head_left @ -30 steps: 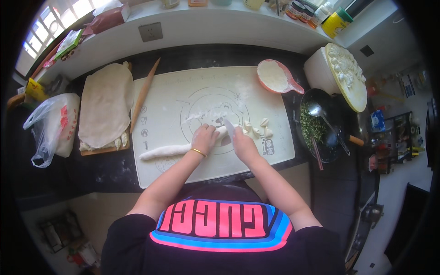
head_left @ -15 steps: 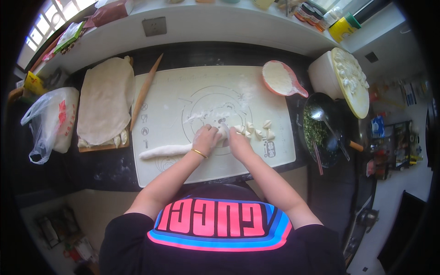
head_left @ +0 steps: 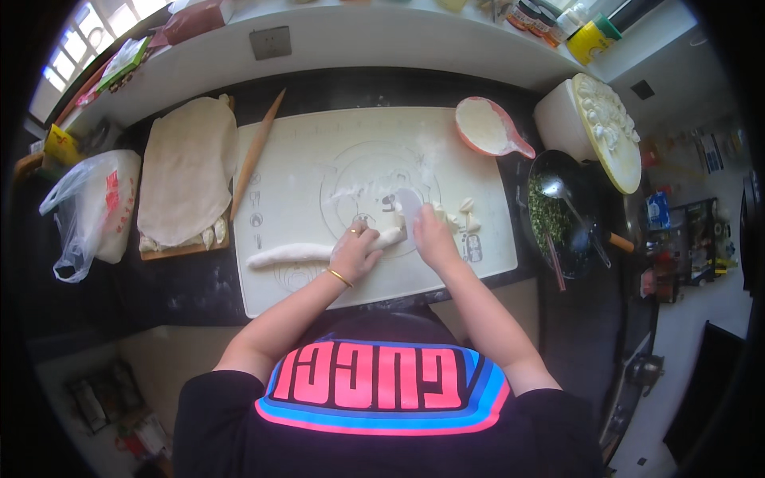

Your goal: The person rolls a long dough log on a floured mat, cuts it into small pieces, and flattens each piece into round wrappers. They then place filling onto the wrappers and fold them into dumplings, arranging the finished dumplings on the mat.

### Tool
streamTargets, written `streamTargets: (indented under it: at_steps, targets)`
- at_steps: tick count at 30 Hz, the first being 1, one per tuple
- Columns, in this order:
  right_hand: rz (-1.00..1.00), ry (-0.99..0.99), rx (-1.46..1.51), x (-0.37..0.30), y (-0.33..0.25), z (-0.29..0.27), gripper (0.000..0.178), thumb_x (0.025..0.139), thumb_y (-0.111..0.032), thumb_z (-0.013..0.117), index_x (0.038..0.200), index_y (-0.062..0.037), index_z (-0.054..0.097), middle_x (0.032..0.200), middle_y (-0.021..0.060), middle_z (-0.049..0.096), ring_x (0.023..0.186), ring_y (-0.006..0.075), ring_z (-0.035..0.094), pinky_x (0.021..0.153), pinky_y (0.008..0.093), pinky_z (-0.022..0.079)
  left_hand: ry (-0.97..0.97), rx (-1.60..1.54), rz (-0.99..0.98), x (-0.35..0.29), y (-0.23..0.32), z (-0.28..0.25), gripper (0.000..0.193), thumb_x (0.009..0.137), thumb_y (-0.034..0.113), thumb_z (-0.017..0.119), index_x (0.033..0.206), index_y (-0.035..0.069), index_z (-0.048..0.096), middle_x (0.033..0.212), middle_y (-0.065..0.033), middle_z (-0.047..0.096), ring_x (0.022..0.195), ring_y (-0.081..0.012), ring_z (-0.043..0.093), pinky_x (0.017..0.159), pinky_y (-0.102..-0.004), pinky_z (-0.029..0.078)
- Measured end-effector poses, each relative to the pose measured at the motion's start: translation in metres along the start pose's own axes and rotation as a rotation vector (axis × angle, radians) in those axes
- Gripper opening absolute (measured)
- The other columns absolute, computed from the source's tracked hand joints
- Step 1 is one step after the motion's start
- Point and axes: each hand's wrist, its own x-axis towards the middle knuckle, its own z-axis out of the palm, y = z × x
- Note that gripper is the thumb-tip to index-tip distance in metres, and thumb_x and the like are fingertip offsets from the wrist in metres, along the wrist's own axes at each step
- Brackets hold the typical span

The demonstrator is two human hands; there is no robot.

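A long white dough rope lies across the pale pastry mat. My left hand is closed over it near its right end, the thumb and fingers on either side. In my right hand I grip a thin whitish dough scraper, which stands at the rope's cut end. Several small cut dough pieces rest on the mat right of the scraper, some partly hidden behind my right hand. Loose flour is dusted over the mat's printed circles.
A wooden rolling pin lies along the mat's left edge, beside a board covered by a cloth. A plastic bag sits farther left. On the right are a pink flour bowl, a pan of chopped greens and a white tub.
The scraper and my right hand have shifted right, away from my left hand, toward the cut pieces. My left hand has moved slightly down and left, uncovering the rope's right end.
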Motion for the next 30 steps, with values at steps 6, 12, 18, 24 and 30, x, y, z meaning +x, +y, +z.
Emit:
streamTargets:
  at_steps: [6,12,18,24,30]
  targets:
    - [0.002,-0.117,-0.003,-0.031,-0.009,0.009,0.016,0.090,-0.010,0.043,0.099,0.0020,0.038,0.070,0.0290,0.058,0.069,0.0469,0.058,0.061,0.0537,0.045,0.007,0.001,0.032,-0.005,-0.001,0.005,0.031,0.072,0.014,0.068,0.100,0.005,0.059,0.098,-0.0153,0.055,0.092,-0.0341,0.055,0.081,-0.0400,0.046]
    - [0.016,-0.140,-0.037,-0.029,0.002,0.027,0.017,0.089,-0.008,0.042,0.100,0.0036,0.038,0.068,0.0293,0.057,0.068,0.0472,0.057,0.062,0.0540,0.044,0.013,-0.010,0.016,-0.006,0.000,0.006,0.032,0.071,0.013,0.068,0.101,0.005,0.059,0.099,-0.0154,0.056,0.093,-0.0338,0.055,0.081,-0.0401,0.046]
    - [-0.005,-0.181,-0.082,-0.021,0.011,0.043,0.019,0.084,-0.002,0.041,0.101,0.0056,0.040,0.072,0.0303,0.058,0.071,0.0460,0.059,0.063,0.0524,0.046,0.037,0.024,0.080,-0.008,-0.004,0.004,0.036,0.069,0.013,0.070,0.102,0.005,0.060,0.099,-0.0150,0.056,0.094,-0.0331,0.055,0.082,-0.0397,0.046]
    - [-0.011,-0.160,-0.115,-0.013,0.016,0.067,0.022,0.085,-0.004,0.041,0.105,0.0048,0.041,0.078,0.0300,0.060,0.077,0.0443,0.060,0.066,0.0505,0.047,-0.035,0.123,0.044,-0.007,-0.007,0.004,0.037,0.068,0.014,0.071,0.103,0.007,0.059,0.098,-0.0141,0.058,0.095,-0.0329,0.054,0.083,-0.0401,0.045]
    - [0.043,0.024,0.003,-0.007,0.010,0.048,0.016,0.088,-0.007,0.042,0.101,0.0014,0.041,0.077,0.0295,0.059,0.075,0.0459,0.058,0.065,0.0511,0.046,0.118,0.203,0.059,0.004,-0.017,-0.007,0.023,0.074,0.017,0.066,0.094,0.006,0.059,0.088,-0.0141,0.058,0.086,-0.0320,0.057,0.076,-0.0411,0.046]
